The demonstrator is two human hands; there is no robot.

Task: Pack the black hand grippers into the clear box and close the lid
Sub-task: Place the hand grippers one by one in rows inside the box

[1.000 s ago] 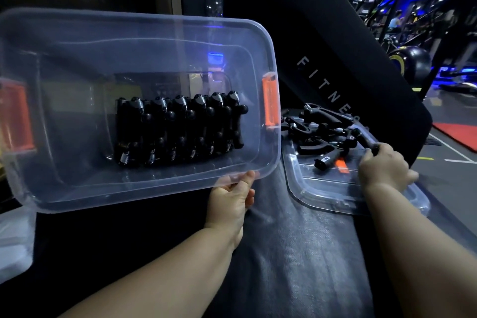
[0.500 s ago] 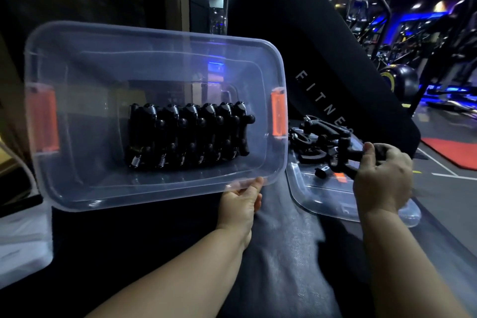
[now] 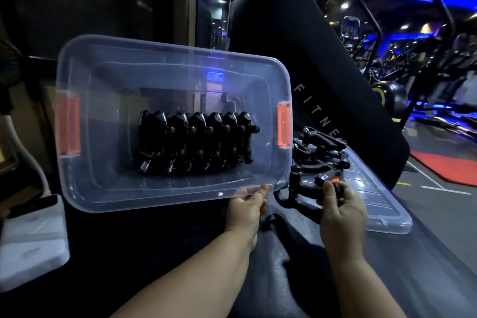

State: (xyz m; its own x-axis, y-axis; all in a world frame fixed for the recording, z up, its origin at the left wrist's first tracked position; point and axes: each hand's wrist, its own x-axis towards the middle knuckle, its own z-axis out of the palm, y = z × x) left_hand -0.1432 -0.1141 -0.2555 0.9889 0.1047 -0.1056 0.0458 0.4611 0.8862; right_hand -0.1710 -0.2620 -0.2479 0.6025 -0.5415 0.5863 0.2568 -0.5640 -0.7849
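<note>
The clear box (image 3: 108,188) with orange side latches is tipped up toward me, its opening facing the camera. A row of several black hand grippers (image 3: 192,143) lies packed along its bottom. My left hand (image 3: 247,208) grips the box's near right rim. My right hand (image 3: 342,208) holds one black hand gripper (image 3: 300,186) by a handle, just right of the box's lower right corner. More loose black grippers (image 3: 321,148) lie piled on the clear lid (image 3: 382,204), which rests flat to the right.
Everything sits on a dark padded bench surface (image 3: 284,266). A black upright pad with "FITNE" lettering (image 3: 317,116) rises behind the lid. A white block (image 3: 31,242) lies at the left edge. Gym machines and a floor with red mat (image 3: 449,168) lie at right.
My right hand has lifted one gripper off the lid pile and carried it left and nearer, toward the box's corner. The box stays tipped up in my left hand.
</note>
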